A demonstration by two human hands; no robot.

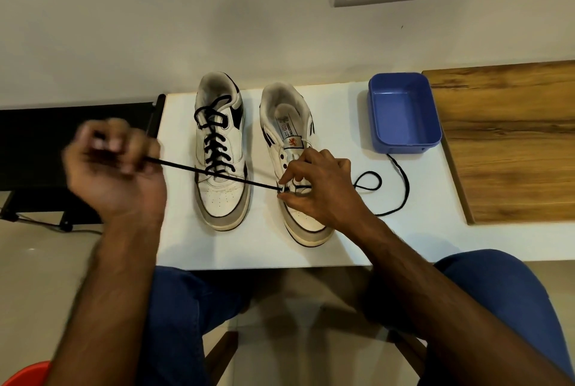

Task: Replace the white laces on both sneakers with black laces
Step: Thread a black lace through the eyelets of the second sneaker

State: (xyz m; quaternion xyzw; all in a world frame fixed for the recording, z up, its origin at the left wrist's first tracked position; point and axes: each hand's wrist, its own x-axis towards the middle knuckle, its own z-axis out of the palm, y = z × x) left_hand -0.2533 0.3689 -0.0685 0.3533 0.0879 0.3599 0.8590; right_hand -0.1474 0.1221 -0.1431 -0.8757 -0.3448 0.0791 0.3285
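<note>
Two white sneakers stand side by side on a small white table (404, 239), toes toward me. The left sneaker (221, 199) is fully laced with a black lace. The right sneaker (280, 111) has a black lace (401, 196) through its lowest eyelets only. My left hand (115, 174), blurred, grips one end of that lace and holds it taut across the left sneaker's toe. My right hand (320, 189) lies on the right sneaker and pinches it at the lowest eyelets. The lace's other end trails loose over the table to the right.
An empty blue plastic tub (435, 124) stands at the table's far right corner. A wooden surface (513, 149) adjoins the table on the right. A black stand (46, 143) sits to the left. My knees in blue trousers are below the table edge.
</note>
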